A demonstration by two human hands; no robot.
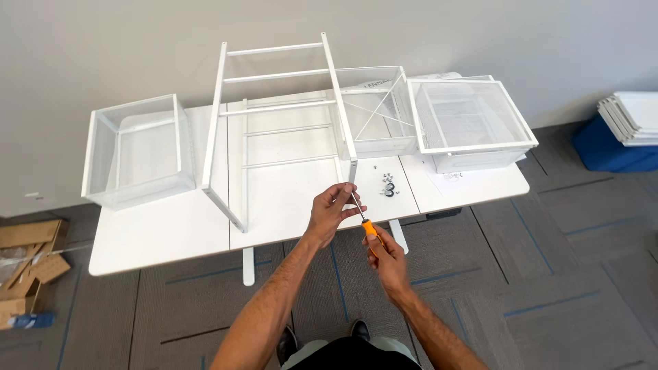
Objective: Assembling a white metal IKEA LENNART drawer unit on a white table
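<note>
A white metal rack frame lies on the white table, its rails running back toward the wall. My left hand pinches the metal shaft of a screwdriver just below the frame's near right leg end. Closed around the screwdriver's orange handle is my right hand, out past the table's front edge. Several small screws and dark fittings lie on the table just right of my left hand.
One white mesh basket sits at the table's left, two more at the right, with a paper sheet under one. Cardboard pieces lie on the carpet at left. A blue bin with white panels stands at right.
</note>
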